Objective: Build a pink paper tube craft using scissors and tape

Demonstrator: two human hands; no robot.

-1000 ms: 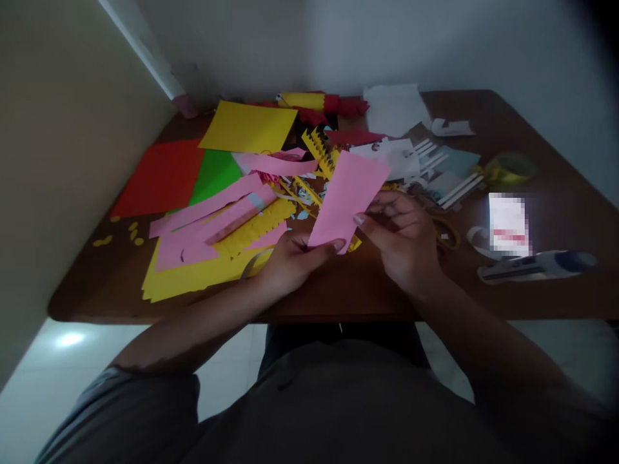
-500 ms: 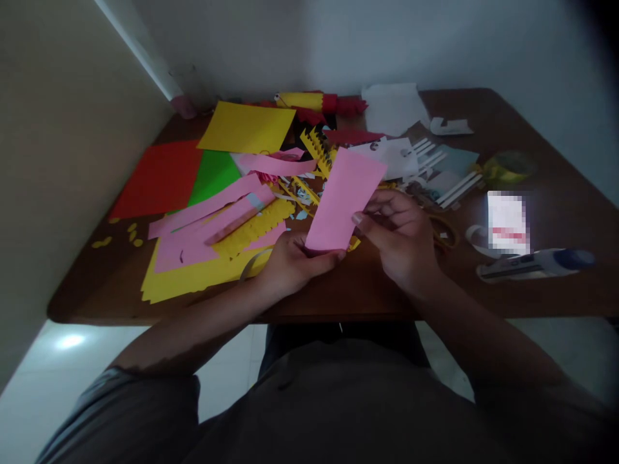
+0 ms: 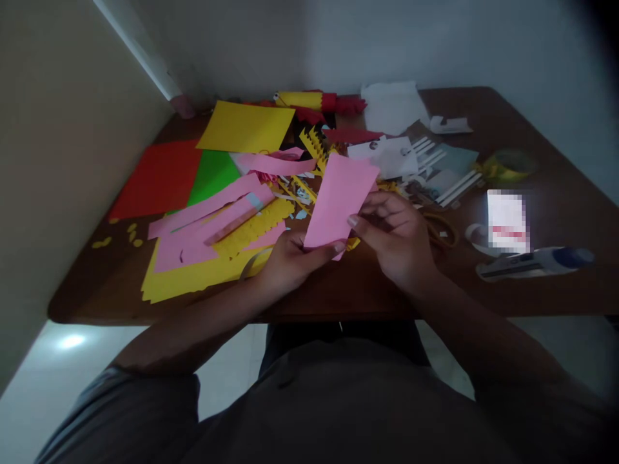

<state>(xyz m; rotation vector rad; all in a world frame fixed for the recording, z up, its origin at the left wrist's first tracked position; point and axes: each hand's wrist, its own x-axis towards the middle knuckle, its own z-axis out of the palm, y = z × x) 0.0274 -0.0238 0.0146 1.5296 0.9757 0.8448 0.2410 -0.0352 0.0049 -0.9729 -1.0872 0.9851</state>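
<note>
A folded piece of pink paper [image 3: 336, 203] is held up over the table's front part, its long side tilted to the right. My left hand [image 3: 294, 261] grips the lower end, thumb lying across the front. At the right edge, my right hand [image 3: 394, 235] pinches the paper between thumb and fingers. The layers are slightly offset, with a second edge showing at the upper right and below the left thumb. Behind the paper lie yellow zigzag-cut strips [image 3: 316, 148] and small scraps. Parts of the fingers behind the paper are hidden.
Pink strips [image 3: 207, 206] and yellow sheets [image 3: 155, 283] lie left, near red [image 3: 155, 177] and green [image 3: 215, 174] sheets. At right are scissors [image 3: 445, 232], partly hidden, a tape roll [image 3: 510, 166], a blurred bright rectangle [image 3: 507, 219] and a glue gun-like white-and-blue tool [image 3: 541, 261].
The pink paper has tipped slightly left and lower, and its layers have slid apart, so a second edge shows. My right hand has shifted a little left with it.
</note>
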